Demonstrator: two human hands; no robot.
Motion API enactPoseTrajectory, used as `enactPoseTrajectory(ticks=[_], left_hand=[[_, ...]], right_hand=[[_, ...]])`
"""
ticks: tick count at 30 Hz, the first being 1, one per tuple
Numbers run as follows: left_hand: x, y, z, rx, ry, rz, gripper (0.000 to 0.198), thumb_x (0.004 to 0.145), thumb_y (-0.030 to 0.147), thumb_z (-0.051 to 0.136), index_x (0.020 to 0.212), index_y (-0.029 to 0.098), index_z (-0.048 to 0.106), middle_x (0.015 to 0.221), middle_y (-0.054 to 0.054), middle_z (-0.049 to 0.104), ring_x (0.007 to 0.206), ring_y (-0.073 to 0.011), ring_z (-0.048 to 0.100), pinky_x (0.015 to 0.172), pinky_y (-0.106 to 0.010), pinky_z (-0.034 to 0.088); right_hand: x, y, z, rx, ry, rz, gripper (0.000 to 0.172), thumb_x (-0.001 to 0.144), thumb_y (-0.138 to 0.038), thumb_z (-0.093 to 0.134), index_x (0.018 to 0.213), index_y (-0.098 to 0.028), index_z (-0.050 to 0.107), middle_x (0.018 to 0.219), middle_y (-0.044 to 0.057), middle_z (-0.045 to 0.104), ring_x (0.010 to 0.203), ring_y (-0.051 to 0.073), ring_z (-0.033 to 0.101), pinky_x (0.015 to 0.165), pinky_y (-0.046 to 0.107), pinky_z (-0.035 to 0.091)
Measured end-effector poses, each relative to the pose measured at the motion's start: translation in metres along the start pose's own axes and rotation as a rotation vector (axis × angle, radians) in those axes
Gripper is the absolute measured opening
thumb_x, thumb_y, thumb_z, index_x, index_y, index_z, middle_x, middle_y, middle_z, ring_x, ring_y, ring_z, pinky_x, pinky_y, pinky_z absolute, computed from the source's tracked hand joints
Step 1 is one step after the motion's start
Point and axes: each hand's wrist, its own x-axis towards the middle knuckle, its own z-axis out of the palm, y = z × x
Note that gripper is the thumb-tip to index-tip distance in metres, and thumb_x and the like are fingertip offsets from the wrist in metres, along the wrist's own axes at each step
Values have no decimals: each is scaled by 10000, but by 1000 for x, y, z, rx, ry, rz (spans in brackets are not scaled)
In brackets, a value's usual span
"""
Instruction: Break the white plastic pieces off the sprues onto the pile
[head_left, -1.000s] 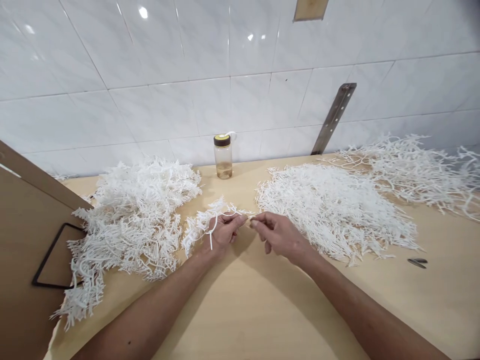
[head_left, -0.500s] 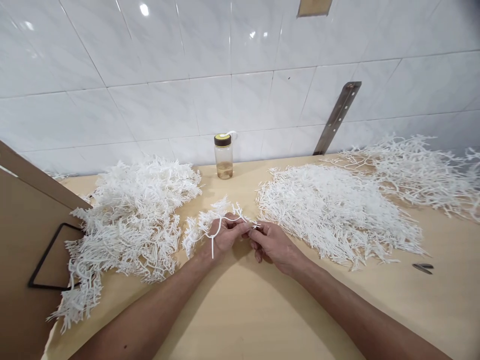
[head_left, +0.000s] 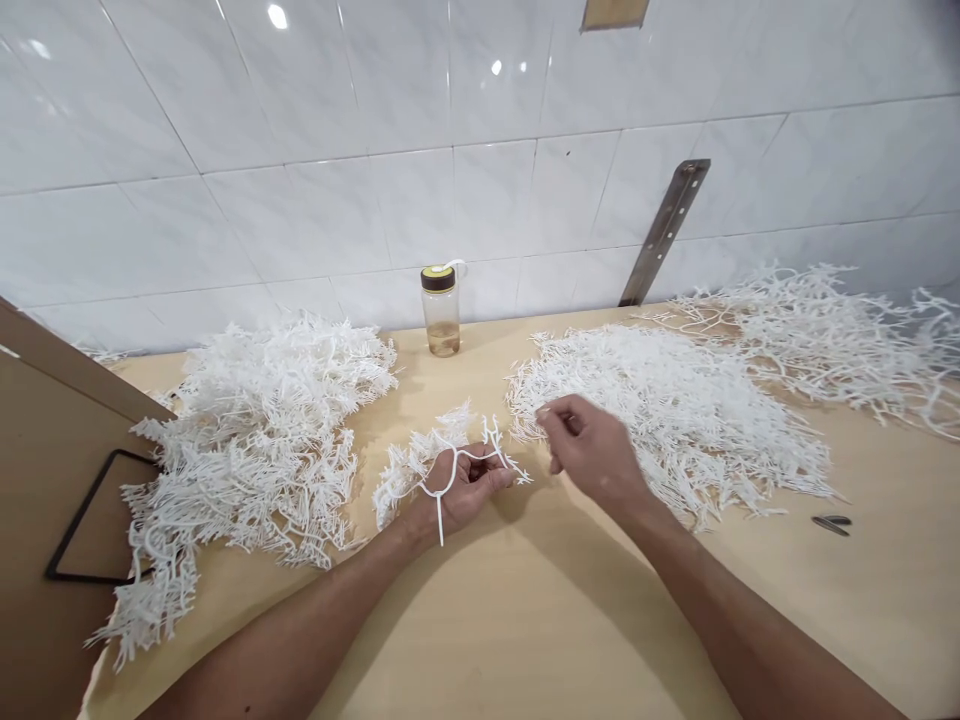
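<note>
My left hand (head_left: 471, 488) is closed on a white branched plastic stem (head_left: 440, 518). Its bare stalk hangs over the wrist, and small forked tips stick out past the thumb. Behind that hand, feathery white sprigs (head_left: 401, 472) spread over the table, apparently joined to the stem. My right hand (head_left: 592, 452) hovers at the left edge of a heap of small white plastic sprigs (head_left: 660, 400). Its fingers are curled in with thumb and forefinger close together; whatever they pinch is too small to make out.
Left lies a big pile of feathery white branches (head_left: 262, 440) beside a cardboard-brown panel (head_left: 52, 500) with a black wire frame (head_left: 79, 515). A drink bottle (head_left: 441, 312) stands near the tiled wall. Bare white stems (head_left: 847, 330) lie back right, small snips (head_left: 831, 525) front right.
My right hand has left the left hand and moved right and up to the sprig heap. The left hand keeps the stem and has shifted slightly down. The view has turned a little.
</note>
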Motion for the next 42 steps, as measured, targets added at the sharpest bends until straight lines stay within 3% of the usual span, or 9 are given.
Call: enactPoseTrajectory(ticks=[3,5,9,13,17,24,32,37,42], left_hand=[[-1,-4,2,64,-54,6,181,817,339,650,756,172,685,666,-26,620,633,-153,553,582,-261,393],[-2,-4,3,119,-81,18,160,822,317,636,782,177,702,653,-28,619,610,-151,544,565,-262,386],[-4,0,4,195,-78,42,156,815,303,639,758,184,721,595,-7,587,536,-125,481,517,-248,345],[-6,4,1,265,-97,87,151,808,299,650,751,193,742,560,6,584,507,-120,471,486,-239,328],[-5,5,-1,264,-165,161,167,828,288,627,747,193,737,604,-6,626,524,-127,504,502,-246,355],[-5,12,-4,193,-109,104,339,845,468,628,680,175,670,623,-8,582,588,-133,509,559,-258,361],[5,1,-3,-563,273,-211,566,772,697,611,891,145,661,706,-34,619,540,-113,541,495,-239,417],[10,-2,-7,-570,401,-252,565,773,696,612,863,140,659,762,-47,630,593,-123,585,538,-249,463],[9,-5,-10,-340,338,-76,447,840,606,586,911,167,634,753,-14,607,549,-100,549,486,-219,423]], right_hand=[[11,0,-31,-118,406,-108,307,883,-486,583,914,-188,653,718,37,694,498,157,621,540,290,485],[18,3,-47,-227,514,-87,410,909,-558,519,892,-178,671,788,70,724,525,165,625,554,303,473],[20,5,-51,-243,226,-17,608,951,-630,361,706,-183,691,674,74,708,528,169,607,550,304,455],[4,-3,-18,-58,-103,-94,441,924,-583,474,939,-200,691,672,23,673,481,141,566,488,270,438],[-10,-9,10,14,-359,-76,327,864,-482,601,1022,-204,671,827,45,712,685,182,657,594,278,499],[-9,-3,10,82,-273,-29,253,832,-457,653,859,-206,640,692,1,638,505,122,554,466,241,429],[-13,0,22,287,-173,27,282,834,-475,662,843,-206,579,530,-53,541,387,108,503,407,235,423],[-20,1,28,264,-379,100,249,844,-436,638,899,-206,562,499,-66,549,368,111,520,369,209,399],[-20,2,27,229,-566,100,260,832,-447,636,896,-202,577,587,-40,589,398,104,528,362,209,404]])
